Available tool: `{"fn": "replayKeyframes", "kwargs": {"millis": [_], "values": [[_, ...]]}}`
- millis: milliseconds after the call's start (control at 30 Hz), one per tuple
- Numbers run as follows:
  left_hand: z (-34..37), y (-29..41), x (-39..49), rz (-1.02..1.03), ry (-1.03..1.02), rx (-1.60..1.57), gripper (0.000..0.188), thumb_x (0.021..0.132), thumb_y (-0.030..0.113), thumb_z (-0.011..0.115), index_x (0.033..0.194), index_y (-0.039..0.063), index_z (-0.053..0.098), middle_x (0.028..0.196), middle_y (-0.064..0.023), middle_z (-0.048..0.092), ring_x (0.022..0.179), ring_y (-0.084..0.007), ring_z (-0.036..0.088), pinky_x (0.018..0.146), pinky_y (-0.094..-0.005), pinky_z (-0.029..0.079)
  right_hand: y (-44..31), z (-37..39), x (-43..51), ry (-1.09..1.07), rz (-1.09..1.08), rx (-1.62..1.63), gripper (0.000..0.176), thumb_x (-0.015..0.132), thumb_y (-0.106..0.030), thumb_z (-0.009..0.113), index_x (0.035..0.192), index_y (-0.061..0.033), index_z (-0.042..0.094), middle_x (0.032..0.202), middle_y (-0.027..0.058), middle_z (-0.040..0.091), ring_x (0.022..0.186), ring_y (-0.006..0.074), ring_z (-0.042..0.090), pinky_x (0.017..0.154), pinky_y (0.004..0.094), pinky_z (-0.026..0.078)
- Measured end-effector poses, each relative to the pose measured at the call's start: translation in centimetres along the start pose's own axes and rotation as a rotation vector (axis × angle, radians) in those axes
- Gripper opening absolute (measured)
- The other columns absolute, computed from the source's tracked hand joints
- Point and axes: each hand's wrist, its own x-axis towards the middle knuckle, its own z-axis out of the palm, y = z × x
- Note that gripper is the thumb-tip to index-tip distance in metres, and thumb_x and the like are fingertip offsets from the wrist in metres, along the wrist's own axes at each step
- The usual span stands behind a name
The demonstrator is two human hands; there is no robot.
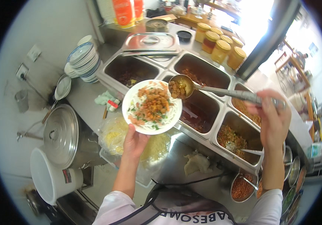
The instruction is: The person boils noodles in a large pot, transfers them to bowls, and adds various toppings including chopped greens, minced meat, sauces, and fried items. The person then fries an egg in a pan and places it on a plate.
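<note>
My left hand [136, 142] holds up a white bowl [125, 108] by its near rim. White noodles [173, 112] fill it, topped with a diced brown topping [151, 104] and chopped green herbs. The long handle of a metal ladle [228, 92] is gripped in my right hand [273, 115]. Its cup, at the bowl's right rim, carries brown chunks in oil [178, 88]. Below the ladle and bowl stand steel food pans: one with dark red sauce [197, 115], one with reddish chunks [190, 74], and one with a chopped vegetable mix [231, 137].
Stacked bowls [83, 63] and a large lidded pot [61, 135] stand left, above a white bucket [41, 177]. Bagged yellow noodles [114, 135] lie below the bowl. Pan lids [151, 40] and yellow-lidded jars [219, 52] are at the back. A peanut bowl [242, 188] sits lower right.
</note>
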Motion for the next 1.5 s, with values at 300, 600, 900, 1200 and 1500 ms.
{"fn": "replayKeyframes", "kwargs": {"millis": [300,600,900,1200,1500], "values": [[-0.2,-0.3,-0.2,-0.015,-0.017,-0.059,0.074,0.080,0.035,0.066,0.137,0.009,0.026,0.138,-0.0067,0.037,0.125,-0.0218,0.037,0.105,-0.0402,0.031,0.2,5.1,-2.2,-0.330,-0.818,-0.514,0.015,0.072,0.005,0.058,0.085,-0.0003,0.064,0.084,0.0148,0.065,0.070,0.0244,0.065,0.060,0.0278,0.052],[-0.3,-0.3,-0.2,-0.011,-0.008,-0.039,0.062,0.080,0.019,0.062,0.132,0.004,0.032,0.129,-0.0096,0.047,0.117,-0.0216,0.047,0.101,-0.0391,0.037,8.5,2.2,-2.0,-0.061,0.097,-0.106,0.015,0.089,-0.004,0.052,0.097,0.0058,0.060,0.088,0.0093,0.061,0.078,0.0141,0.060,0.072,0.0244,0.049],[2.0,0.4,-1.5,-0.022,0.107,-0.083,0.057,0.078,0.010,0.057,0.130,0.002,0.034,0.127,-0.0110,0.048,0.114,-0.0237,0.049,0.098,-0.0404,0.041,7.1,-1.1,-1.8,-0.067,-0.060,-0.640,0.063,0.076,-0.006,0.064,0.132,0.0001,0.035,0.118,0.0168,0.047,0.103,0.0183,0.052,0.083,0.0307,0.045],[7.5,4.1,-2.3,-0.243,0.034,-0.031,0.066,0.072,0.013,0.059,0.132,0.005,0.034,0.129,-0.0122,0.047,0.117,-0.0282,0.048,0.099,-0.0443,0.040,6.7,6.3,-3.4,-0.477,0.822,0.897,0.064,0.088,-0.014,0.052,0.140,-0.0066,0.016,0.126,0.0151,0.043,0.109,0.0292,0.052,0.082,0.0418,0.051],[5.9,5.1,3.2,-0.572,-0.264,0.018,0.062,0.079,0.014,0.055,0.134,0.004,0.030,0.131,-0.0141,0.043,0.119,-0.0276,0.047,0.098,-0.0436,0.043,7.3,9.5,-6.1,-0.051,0.666,0.841,0.063,0.079,-0.005,0.053,0.134,-0.0066,0.023,0.126,0.0138,0.042,0.108,0.0280,0.052,0.084,0.0418,0.052]]}}
